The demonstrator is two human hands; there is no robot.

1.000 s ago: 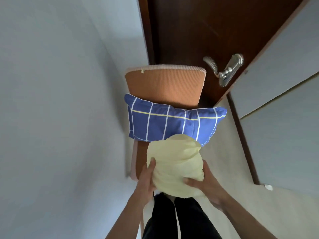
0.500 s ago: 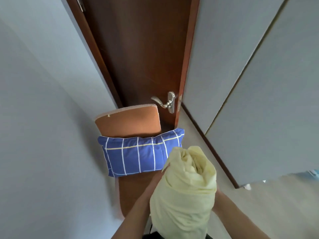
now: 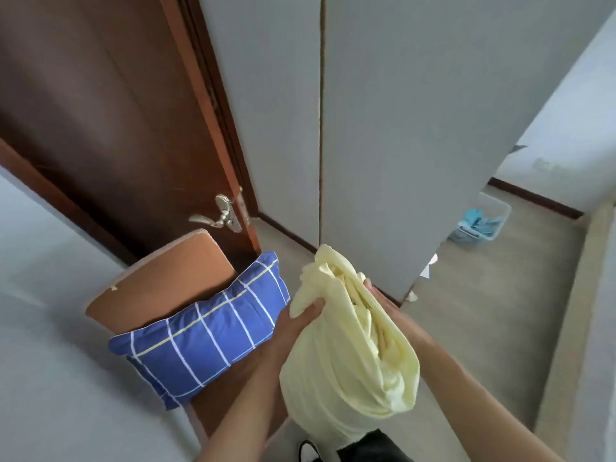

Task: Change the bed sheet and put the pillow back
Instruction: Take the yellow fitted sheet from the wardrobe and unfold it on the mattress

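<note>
Now that we have lifted the yellow sheet (image 3: 346, 355) off the chair (image 3: 160, 281) and turned right, both hands (image 3: 300, 323) grip the bundle at lower centre, leaving the pillow (image 3: 203, 331) lower left, so bed-making likely comes next.

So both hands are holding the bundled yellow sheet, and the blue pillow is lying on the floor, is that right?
Not quite. The head view shows the pillow propped on the chair, not on the floor. Both the left hand and right hand do hold the bundled yellow sheet.

Pillow (image 3: 203, 331) on chair (image 3: 160, 281), left of bundled sheet (image 3: 350, 361).
</note>
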